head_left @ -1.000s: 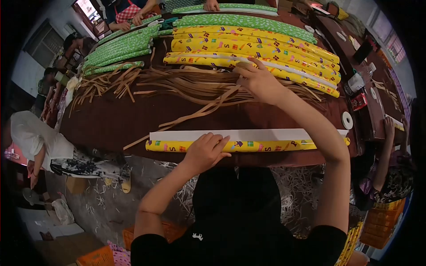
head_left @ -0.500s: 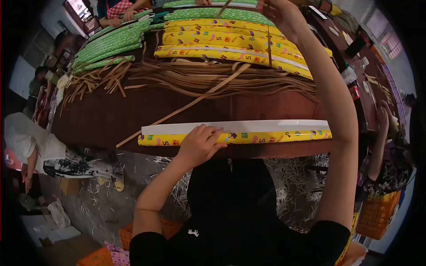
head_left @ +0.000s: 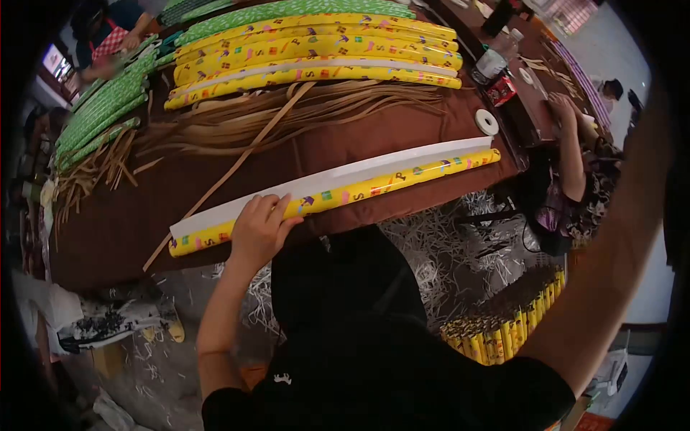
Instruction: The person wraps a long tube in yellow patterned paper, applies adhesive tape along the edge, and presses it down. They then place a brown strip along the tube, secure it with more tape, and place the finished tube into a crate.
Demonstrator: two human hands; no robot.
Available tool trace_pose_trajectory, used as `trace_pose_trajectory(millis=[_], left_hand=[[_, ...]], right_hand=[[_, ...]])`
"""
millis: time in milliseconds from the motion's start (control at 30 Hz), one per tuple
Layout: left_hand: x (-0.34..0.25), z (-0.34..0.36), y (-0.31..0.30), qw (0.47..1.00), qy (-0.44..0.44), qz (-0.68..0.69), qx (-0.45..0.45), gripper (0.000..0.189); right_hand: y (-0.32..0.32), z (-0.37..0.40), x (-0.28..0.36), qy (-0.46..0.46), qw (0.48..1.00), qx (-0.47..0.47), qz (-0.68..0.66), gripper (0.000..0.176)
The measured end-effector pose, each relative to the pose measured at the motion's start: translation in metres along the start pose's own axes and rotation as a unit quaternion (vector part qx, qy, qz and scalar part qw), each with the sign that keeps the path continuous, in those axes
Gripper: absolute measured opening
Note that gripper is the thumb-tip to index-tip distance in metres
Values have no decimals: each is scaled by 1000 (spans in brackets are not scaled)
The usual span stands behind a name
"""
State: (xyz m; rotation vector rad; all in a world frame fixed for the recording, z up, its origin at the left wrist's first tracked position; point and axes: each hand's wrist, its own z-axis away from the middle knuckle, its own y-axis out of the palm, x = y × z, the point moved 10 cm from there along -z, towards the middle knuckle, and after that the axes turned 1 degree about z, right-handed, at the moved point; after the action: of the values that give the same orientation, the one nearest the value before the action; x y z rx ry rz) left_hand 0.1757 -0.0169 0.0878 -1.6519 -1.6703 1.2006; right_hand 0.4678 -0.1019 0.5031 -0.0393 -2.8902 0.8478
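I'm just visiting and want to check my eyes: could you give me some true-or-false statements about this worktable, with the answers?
1. The left hand is on the yellow roll nearest the person. True.
2. The right hand is pressing on that same roll. False: the right hand is out of view; only part of the right arm shows.
3. Most of the brown strips lie between that roll and the stack of yellow rolls. True.
4. The floor by the table is swept bare. False: white shreds lie scattered there.
5. A white ring lies near the roll's right end. True.
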Motion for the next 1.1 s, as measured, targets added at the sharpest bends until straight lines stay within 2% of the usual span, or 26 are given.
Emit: trace_pose_trajectory(millis=[67,167,300,333,367,433,467,533,567,600,667,700,733,800,900,933,967,1000,1033,1100], left_hand=[[-1,0,0,1000,-3,13,-1,44],[2,4,1,1000,-7,11,-6,45],[6,10,3,999,0,31,-10,55],[9,11,5,999,-6,50,4,66],[11,11,4,999,-11,47,2,66],[11,11,1,997,-12,79,0,65],[15,11,2,997,-13,79,-2,65],[13,11,3,996,11,74,-40,68],[17,8,0,994,-36,101,0,58],[14,9,1,994,-32,109,-1,58],[21,8,-1,989,-81,126,-22,44],[21,5,-1,988,-93,126,1,34],[21,5,2,988,-89,130,1,34],[27,10,6,983,-122,135,-10,32],[26,8,6,986,-116,117,-10,27],[24,8,6,988,-105,110,-10,27],[24,8,8,990,-105,99,3,27],[24,7,8,989,-105,101,3,27],[22,6,5,992,-93,85,-11,26],[18,8,1,994,-82,71,-23,25]], right_hand=[[-4,13,26,-43,994,31,96,31],[15,51,75,-108,978,98,147,34],[82,128,149,-164,956,227,90,38],[111,161,164,-178,941,281,56,39],[140,194,175,-197,924,328,23,40],[173,265,196,-267,893,361,-32,60],[186,297,204,-294,876,380,-42,56],[194,335,219,-357,896,263,-27,57],[201,351,220,-362,889,281,-3,55],[207,363,219,-367,881,298,23,54],[214,374,218,-357,891,279,34,52],[213,378,220,-353,899,257,40,52],[210,381,221,-350,906,234,45,53],[215,390,225,-335,902,266,64,47],[213,383,214,-176,930,305,-106,35],[209,378,211,-174,931,304,-104,35],[216,379,194,-61,896,382,-220,31],[221,382,184,54,830,447,-329,28],[233,389,163,277,704,508,-413,24],[240,335,138,226,832,379,-337,23]])
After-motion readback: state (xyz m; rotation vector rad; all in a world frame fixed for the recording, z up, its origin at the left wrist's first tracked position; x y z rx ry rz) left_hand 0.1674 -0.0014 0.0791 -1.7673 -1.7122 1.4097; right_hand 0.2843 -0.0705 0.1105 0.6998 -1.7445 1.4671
